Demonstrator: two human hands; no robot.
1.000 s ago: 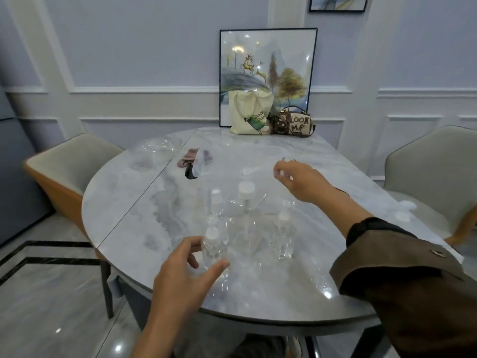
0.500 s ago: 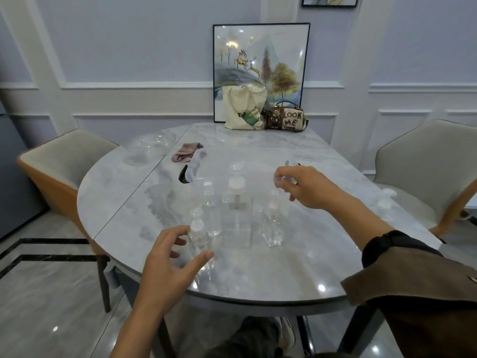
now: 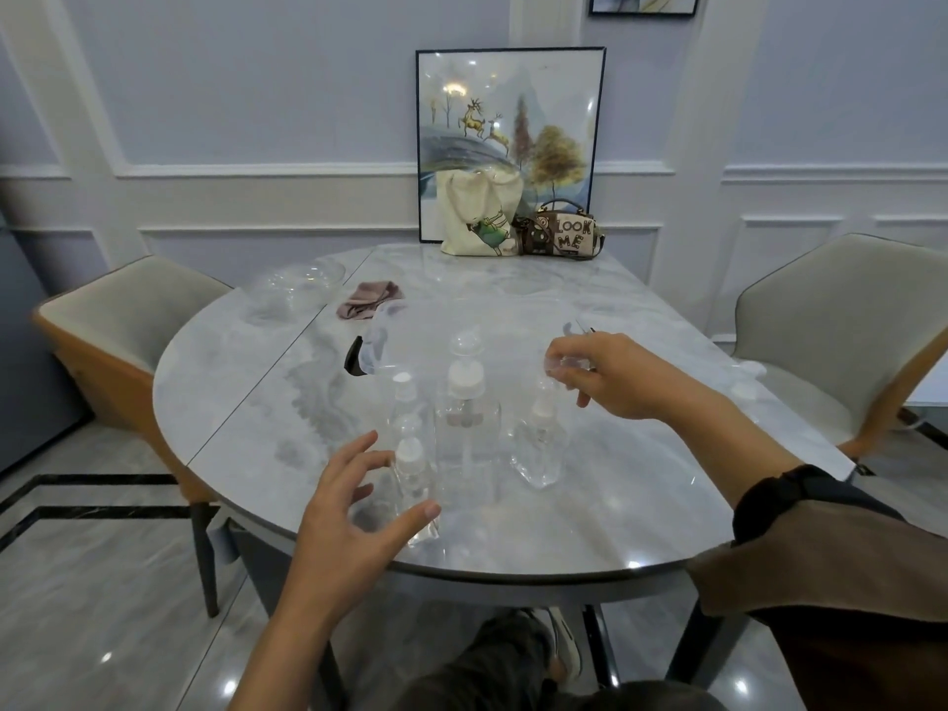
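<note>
Several clear plastic bottles with white tops stand together on the marble table. My left hand hovers at the near edge, fingers spread and thumb out around the small front bottle, with no plain grip on it. Behind that bottle are a slim bottle and a tall square pump bottle. My right hand pinches a small clear cap just above the white nozzle of the squat bottle on the right.
At the back left lie a clear bowl, a pink cloth and a clear bag. A tote bag, a brown handbag and a framed picture stand against the wall. Chairs flank the table, left and right.
My view has pulled back from the table a little. My right hand with the cap has come nearer to the squat bottle's nozzle. My left hand stays spread beside the small front bottle.
</note>
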